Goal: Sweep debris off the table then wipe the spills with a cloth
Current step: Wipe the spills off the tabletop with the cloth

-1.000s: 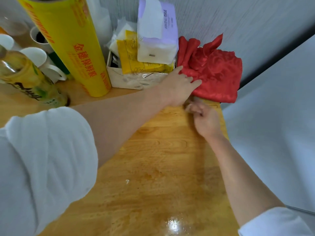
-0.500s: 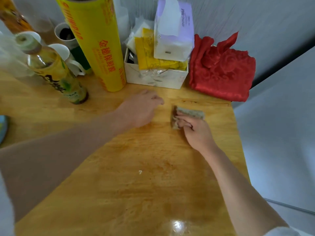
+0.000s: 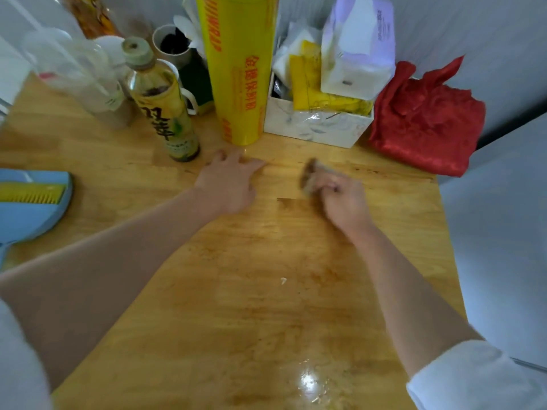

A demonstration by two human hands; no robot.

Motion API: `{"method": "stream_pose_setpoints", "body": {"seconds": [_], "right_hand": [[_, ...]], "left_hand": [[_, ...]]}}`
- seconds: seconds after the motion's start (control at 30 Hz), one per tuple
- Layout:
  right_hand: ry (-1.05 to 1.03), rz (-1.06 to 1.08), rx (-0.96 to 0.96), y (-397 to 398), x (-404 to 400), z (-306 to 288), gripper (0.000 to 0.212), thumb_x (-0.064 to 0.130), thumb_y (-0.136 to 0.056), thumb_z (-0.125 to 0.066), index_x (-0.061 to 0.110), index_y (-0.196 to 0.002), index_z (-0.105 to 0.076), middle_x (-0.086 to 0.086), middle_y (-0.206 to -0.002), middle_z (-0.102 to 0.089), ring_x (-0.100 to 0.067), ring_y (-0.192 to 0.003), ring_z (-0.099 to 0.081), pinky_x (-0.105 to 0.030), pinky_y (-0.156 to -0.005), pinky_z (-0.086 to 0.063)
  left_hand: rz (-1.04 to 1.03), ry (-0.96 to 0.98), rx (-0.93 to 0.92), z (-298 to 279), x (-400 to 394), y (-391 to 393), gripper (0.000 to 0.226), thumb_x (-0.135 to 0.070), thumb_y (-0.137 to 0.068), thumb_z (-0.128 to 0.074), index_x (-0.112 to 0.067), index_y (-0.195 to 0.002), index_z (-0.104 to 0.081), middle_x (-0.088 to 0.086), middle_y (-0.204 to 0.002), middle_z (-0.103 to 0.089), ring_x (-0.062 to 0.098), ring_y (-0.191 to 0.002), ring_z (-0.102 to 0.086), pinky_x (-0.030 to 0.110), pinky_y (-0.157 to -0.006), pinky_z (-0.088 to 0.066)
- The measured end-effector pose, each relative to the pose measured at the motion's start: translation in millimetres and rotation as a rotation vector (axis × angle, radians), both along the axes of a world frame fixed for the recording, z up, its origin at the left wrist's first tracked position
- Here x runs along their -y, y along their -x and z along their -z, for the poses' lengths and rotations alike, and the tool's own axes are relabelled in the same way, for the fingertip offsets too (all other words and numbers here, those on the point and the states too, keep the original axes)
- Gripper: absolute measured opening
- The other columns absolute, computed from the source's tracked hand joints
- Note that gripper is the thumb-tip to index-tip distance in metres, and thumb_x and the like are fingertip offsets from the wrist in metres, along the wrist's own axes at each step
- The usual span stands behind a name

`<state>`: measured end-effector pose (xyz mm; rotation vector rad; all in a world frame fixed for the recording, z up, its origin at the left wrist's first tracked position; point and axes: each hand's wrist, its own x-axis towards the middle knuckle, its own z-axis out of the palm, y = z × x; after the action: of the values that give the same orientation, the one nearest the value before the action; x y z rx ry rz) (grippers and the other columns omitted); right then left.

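Wooden table point(image 3: 266, 306); right hand point(image 3: 344, 202) grips blurred, probably cloth point(image 3: 310, 176).

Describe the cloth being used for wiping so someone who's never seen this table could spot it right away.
Start at the tall yellow roll of wrap standing at the back of the wooden table. In front of it and slightly to its right, the right hand grips a small wiping cloth. It is dull grey-brown and bunched, unlike the big bright red cloth lying in the far right corner.

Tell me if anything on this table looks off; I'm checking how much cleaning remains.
Brownish smears stain the table centre, and a small white crumb lies unswept there. The right hand grips a cloth near the far edge; the left hand rests flat beside it.
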<state>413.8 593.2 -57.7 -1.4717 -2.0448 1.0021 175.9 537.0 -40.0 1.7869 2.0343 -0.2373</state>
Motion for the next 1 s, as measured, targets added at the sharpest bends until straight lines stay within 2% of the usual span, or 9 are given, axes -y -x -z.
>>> {"method": "stream_pose_setpoints", "body": {"seconds": [0.07, 0.2, 0.33, 0.47, 0.6, 0.73, 0.87, 0.93, 1.0], "right_hand": [[0.019, 0.208, 0.056, -13.2, -22.3, -1.2, 0.045, -0.002, -0.087, -0.040, 0.034, -0.070, -0.061, 0.021, -0.095, -0.064, -0.018, -0.090, -0.066, -0.049, -0.093, -0.053], [-0.070, 0.101, 0.119, 43.3, -20.4, -1.6, 0.036, -0.004, -0.085, -0.041, 0.021, -0.086, -0.067, 0.009, -0.105, -0.067, -0.011, -0.099, -0.059, 0.001, -0.083, -0.035], [-0.035, -0.331, 0.035, 118.3, 27.9, 4.4, 0.036, 0.004, -0.083, -0.045, 0.022, -0.091, -0.075, 0.000, -0.109, -0.074, -0.022, -0.107, -0.066, -0.033, -0.094, -0.049], [0.099, -0.155, -0.011, 73.2, 21.9, -0.2, 0.040, 0.004, -0.087, -0.050, 0.035, -0.075, -0.073, 0.008, -0.106, -0.075, -0.009, -0.108, -0.066, -0.037, -0.105, -0.046], [0.050, 0.195, 0.149, 44.0, -19.5, -9.0, 0.040, -0.002, -0.090, -0.039, 0.029, -0.077, -0.062, 0.013, -0.100, -0.068, -0.016, -0.098, -0.062, -0.030, -0.091, -0.044], [-0.041, -0.100, 0.082, 111.7, 8.5, -5.3, 0.038, -0.005, -0.090, -0.041, 0.017, -0.093, -0.072, -0.001, -0.117, -0.071, -0.019, -0.121, -0.059, -0.035, -0.108, -0.041], [0.136, -0.374, 0.063, 117.4, 65.1, -0.1, 0.035, 0.017, -0.091, -0.046, 0.035, -0.094, -0.076, 0.019, -0.117, -0.071, -0.002, -0.110, -0.063, -0.030, -0.092, -0.051], [0.187, -0.272, 0.022, 82.7, 68.2, -4.2, 0.033, 0.027, -0.090, -0.049, 0.049, -0.088, -0.073, 0.035, -0.106, -0.067, 0.012, -0.096, -0.063, -0.012, -0.077, -0.048], [0.178, 0.025, -0.060, 53.3, 50.0, -10.2, 0.038, 0.017, -0.094, -0.049, 0.043, -0.080, -0.074, 0.031, -0.105, -0.069, 0.008, -0.073, -0.066, -0.009, -0.060, -0.049]], "left_hand": [[0.017, 0.048, -0.002, -0.1, 0.8, 7.5, 0.067, -0.046, -0.094, -0.052, -0.044, -0.153, -0.019, 0.008, -0.159, -0.018, 0.043, -0.143, -0.018, 0.054, -0.106, -0.039], [0.049, 0.040, 0.089, -7.4, -5.9, 22.1, 0.065, -0.028, -0.095, -0.052, -0.034, -0.153, -0.025, 0.005, -0.159, -0.029, 0.031, -0.140, -0.034, 0.040, -0.106, -0.038], [-0.040, 0.099, 0.265, -15.2, -9.3, 46.5, 0.052, -0.024, -0.095, -0.055, -0.023, -0.143, -0.036, 0.006, -0.127, -0.061, 0.018, -0.097, -0.059, 0.031, -0.069, -0.043], [-0.098, 0.143, 0.365, -21.1, -1.3, 60.8, 0.069, -0.002, -0.089, -0.048, -0.032, -0.148, -0.030, 0.003, -0.150, -0.043, 0.022, -0.127, -0.050, 0.036, -0.098, -0.046], [-0.095, 0.149, 0.405, -19.9, 5.4, 58.7, 0.068, -0.002, -0.091, -0.046, -0.035, -0.146, -0.028, 0.008, -0.132, -0.056, 0.022, -0.102, -0.060, 0.037, -0.077, -0.053], [-0.113, 0.113, 0.430, -21.2, -2.4, 62.6, 0.067, -0.002, -0.090, -0.049, -0.026, -0.149, -0.028, 0.004, -0.152, -0.042, 0.025, -0.126, -0.051, 0.045, -0.102, -0.046], [-0.054, 0.062, 0.408, -22.7, 4.8, 59.9, 0.062, -0.002, -0.091, -0.048, -0.023, -0.147, -0.031, 0.008, -0.136, -0.055, 0.024, -0.114, -0.057, 0.038, -0.089, -0.050], [-0.034, 0.083, 0.359, -19.2, 19.0, 64.0, 0.063, -0.001, -0.091, -0.046, -0.024, -0.148, -0.030, 0.007, -0.129, -0.057, 0.021, -0.101, -0.056, 0.034, -0.075, -0.049], [-0.014, 0.096, 0.293, -15.3, 31.1, 70.3, 0.063, -0.004, -0.093, -0.049, -0.023, -0.150, -0.029, 0.006, -0.132, -0.054, 0.023, -0.105, -0.054, 0.037, -0.082, -0.050]]}}
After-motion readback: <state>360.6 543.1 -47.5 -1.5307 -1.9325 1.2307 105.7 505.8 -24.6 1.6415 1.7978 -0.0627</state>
